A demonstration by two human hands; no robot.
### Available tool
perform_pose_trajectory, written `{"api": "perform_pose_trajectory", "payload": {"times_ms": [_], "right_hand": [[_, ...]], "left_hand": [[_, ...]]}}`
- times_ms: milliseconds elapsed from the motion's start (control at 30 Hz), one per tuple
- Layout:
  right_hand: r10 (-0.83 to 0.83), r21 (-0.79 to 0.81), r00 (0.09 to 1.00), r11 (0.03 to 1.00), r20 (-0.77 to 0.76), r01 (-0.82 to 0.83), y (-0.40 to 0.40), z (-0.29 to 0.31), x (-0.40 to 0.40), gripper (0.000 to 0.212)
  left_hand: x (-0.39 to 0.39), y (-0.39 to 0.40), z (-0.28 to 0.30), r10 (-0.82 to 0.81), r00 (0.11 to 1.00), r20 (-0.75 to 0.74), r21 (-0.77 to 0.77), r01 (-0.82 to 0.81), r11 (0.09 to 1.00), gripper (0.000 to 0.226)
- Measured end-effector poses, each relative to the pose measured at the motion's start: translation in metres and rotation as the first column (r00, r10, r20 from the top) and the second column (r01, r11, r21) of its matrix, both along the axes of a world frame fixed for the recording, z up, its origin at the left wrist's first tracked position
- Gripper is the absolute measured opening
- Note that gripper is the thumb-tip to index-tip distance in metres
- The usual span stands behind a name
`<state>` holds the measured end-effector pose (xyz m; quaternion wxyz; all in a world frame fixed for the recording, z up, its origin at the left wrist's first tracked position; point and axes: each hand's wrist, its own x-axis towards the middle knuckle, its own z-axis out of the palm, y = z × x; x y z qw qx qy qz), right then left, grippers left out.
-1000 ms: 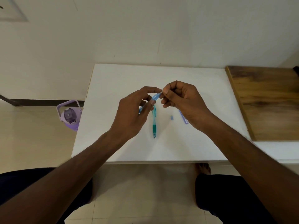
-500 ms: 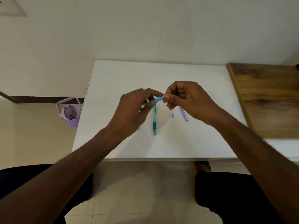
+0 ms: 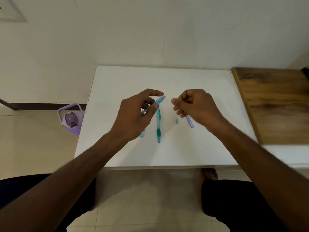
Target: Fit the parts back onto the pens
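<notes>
My left hand [image 3: 135,113] pinches a light blue mechanical pencil [image 3: 158,101] between thumb and fingers, its pale end pointing up and right above the white table [image 3: 192,148]. My right hand [image 3: 195,104] hovers a short way to the right with fingers curled; whether it pinches anything small I cannot tell. Under my hands a teal pencil [image 3: 158,126] lies lengthwise on the table. A tiny blue cap [image 3: 176,121] and a purple lead case [image 3: 190,122] lie under my right hand, and a teal lead case [image 3: 142,135] peeks out below my left wrist.
A wooden board [image 3: 275,104] adjoins the table on the right. A purple water bottle [image 3: 71,120] stands on the tiled floor left of the table. The wall runs directly behind the table. My knees and a bare foot [image 3: 209,174] are below the front edge.
My hands were together at the pencil's end; my right hand has now pulled away to the right, leaving a gap. My left hand still holds the pencil.
</notes>
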<state>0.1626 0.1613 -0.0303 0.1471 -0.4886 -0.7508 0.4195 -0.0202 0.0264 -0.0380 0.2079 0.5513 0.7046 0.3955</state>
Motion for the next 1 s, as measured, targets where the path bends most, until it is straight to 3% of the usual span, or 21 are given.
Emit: {"api": "perform_pose_trajectory", "payload": {"times_ms": [67, 133, 267, 467, 533, 633, 700, 767, 1000], "right_hand": [[0.05, 0.219, 0.956, 0.969, 0.291, -0.117, -0.003, -0.015, 0.004, 0.019], [0.099, 0.239, 0.901, 0.947, 0.422, -0.215, -0.009, -0.03, 0.003, 0.021], [0.067, 0.288, 0.85, 0.925, 0.522, -0.249, -0.015, -0.046, -0.005, 0.026], [0.079, 0.27, 0.848, 0.929, 0.525, -0.254, -0.016, -0.043, -0.007, 0.017], [0.115, 0.221, 0.897, 0.949, 0.426, -0.226, -0.016, -0.035, -0.01, 0.02], [0.022, 0.02, 1.0, 1.0, 0.01, -0.022, -0.015, -0.017, -0.017, 0.012], [-0.107, -0.157, 0.955, 0.985, -0.276, 0.065, -0.016, -0.005, -0.02, 0.009], [-0.162, -0.239, 0.881, 0.969, -0.444, 0.057, -0.016, 0.001, -0.022, 0.011], [-0.102, -0.215, 0.888, 0.977, -0.448, 0.004, -0.017, 0.003, -0.02, 0.015]], "left_hand": [[0.002, -0.001, 0.0, 0.027, 0.997, 0.072, -0.023, -0.026, 0.999, 0.036], [0.002, -0.002, 0.0, 0.042, 0.992, 0.118, -0.028, -0.039, 0.999, 0.037], [0.004, 0.001, -0.002, 0.077, 0.975, 0.209, -0.044, -0.069, 0.997, 0.033], [0.002, -0.001, -0.004, 0.087, 0.958, 0.272, -0.052, -0.075, 0.996, 0.032], [0.002, -0.001, -0.004, 0.095, 0.958, 0.27, -0.055, -0.084, 0.995, 0.032], [0.004, 0.002, -0.005, 0.121, 0.951, 0.285, -0.075, -0.104, 0.992, 0.022], [0.005, 0.003, -0.007, 0.126, 0.949, 0.289, -0.085, -0.106, 0.991, 0.018], [0.006, 0.003, -0.008, 0.117, 0.957, 0.265, -0.093, -0.096, 0.991, 0.018], [0.009, 0.004, -0.008, 0.102, 0.967, 0.234, -0.091, -0.083, 0.992, 0.021]]}}
